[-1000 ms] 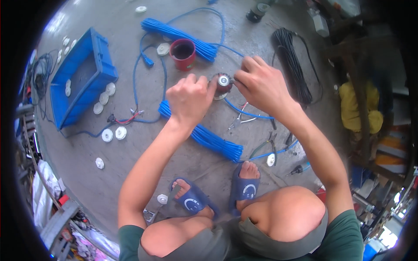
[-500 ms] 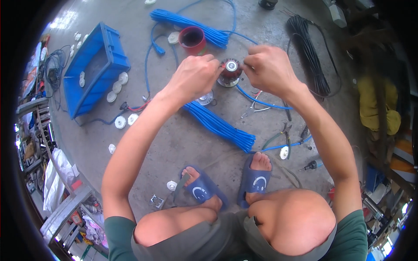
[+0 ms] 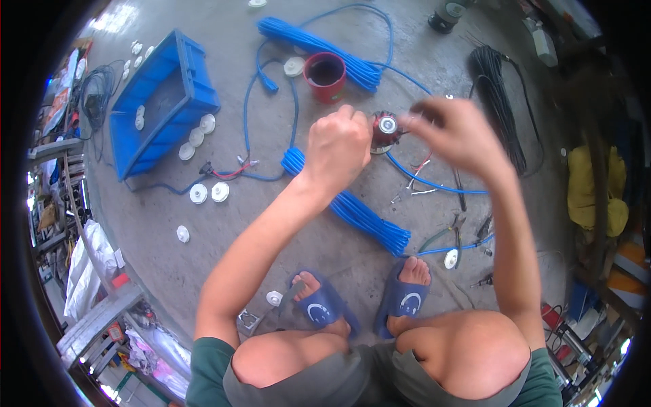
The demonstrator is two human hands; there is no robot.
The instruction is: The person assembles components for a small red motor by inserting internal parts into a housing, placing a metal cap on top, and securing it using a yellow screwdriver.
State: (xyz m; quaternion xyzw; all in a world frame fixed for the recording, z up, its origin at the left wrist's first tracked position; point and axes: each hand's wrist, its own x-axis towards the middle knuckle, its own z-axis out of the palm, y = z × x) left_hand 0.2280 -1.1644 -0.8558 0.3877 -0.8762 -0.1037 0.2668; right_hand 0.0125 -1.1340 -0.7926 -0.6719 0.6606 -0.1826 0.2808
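Observation:
A small motor part (image 3: pixel 387 129) with dark red windings and a round silver bearing on top stands on the floor between my hands. My left hand (image 3: pixel 340 146) is closed, its curled fingertips against the left edge of the motor part; whatever they pinch is hidden. On the other side, my right hand (image 3: pixel 458 136) is smeared by motion, with its fingertips just off the right edge. A blue cable (image 3: pixel 434 183) runs rightward from below the motor part. Behind my left hand stands a red cup-like housing (image 3: pixel 325 91) with a dark inside.
A blue crate (image 3: pixel 146 159) lies at the left, near several white round caps (image 3: pixel 220 191). Bundled blue cable (image 3: pixel 369 220) lies before my feet, another blue bundle (image 3: pixel 319 51) farther off. Pliers (image 3: pixel 456 234) and a black cable coil (image 3: pixel 498 108) are at the right.
The whole view has shifted, so things sit lower and farther right. My right hand has come away slightly from the motor part and moves fast; my left hand stays at its edge.

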